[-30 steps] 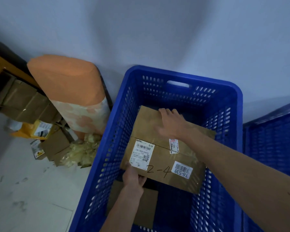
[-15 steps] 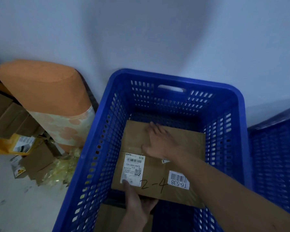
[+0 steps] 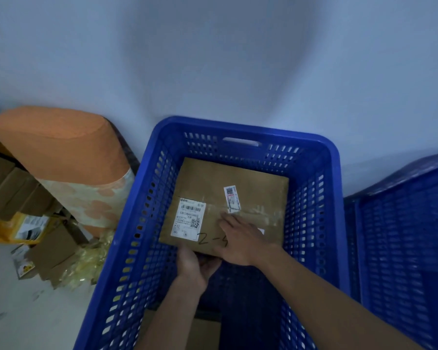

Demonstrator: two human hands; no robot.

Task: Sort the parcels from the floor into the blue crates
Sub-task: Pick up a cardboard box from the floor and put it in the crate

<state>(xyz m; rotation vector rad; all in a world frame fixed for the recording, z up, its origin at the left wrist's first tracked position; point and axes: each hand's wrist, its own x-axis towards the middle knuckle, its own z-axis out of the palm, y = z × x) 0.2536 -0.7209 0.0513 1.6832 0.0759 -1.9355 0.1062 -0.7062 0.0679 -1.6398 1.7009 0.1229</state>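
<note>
Head cam view here: we're looking down into a blue crate (image 3: 335, 173) pushed up against a pale wall (image 3: 213, 59). The cardboard parcel (image 3: 253, 190) is inside it, sitting in the far half and lying pretty much flat with its top face up.

On that face we can make out a white shipping label (image 3: 189, 219) with barcodes on the left, a smaller sticker (image 3: 232, 198) near the middle, and a handwritten "2-" mark (image 3: 210, 240) in black marker by the near edge. Whatever comes after it is covered.

The right hand (image 3: 240, 239) lies on top of the parcel near its front edge, fingers straight and together, pressing down on the card. The left hand (image 3: 195, 263) has the parcel's near edge. Its fingers are tucked under the box, so we can't see them, but it looks like a hold from below.

Closer to us, a flat piece of brown card (image 3: 202, 332) lies on the crate bottom.

A second blue crate (image 3: 402, 236) stands just beside the first one on the right. On the left, a big orange roll (image 3: 61, 145) leans against the wall. Beyond it there are stacked cardboard boxes (image 3: 8, 188), a yellow package (image 3: 23, 228) and some crumpled clear plastic (image 3: 86, 263) on the grey floor (image 3: 23, 311).
</note>
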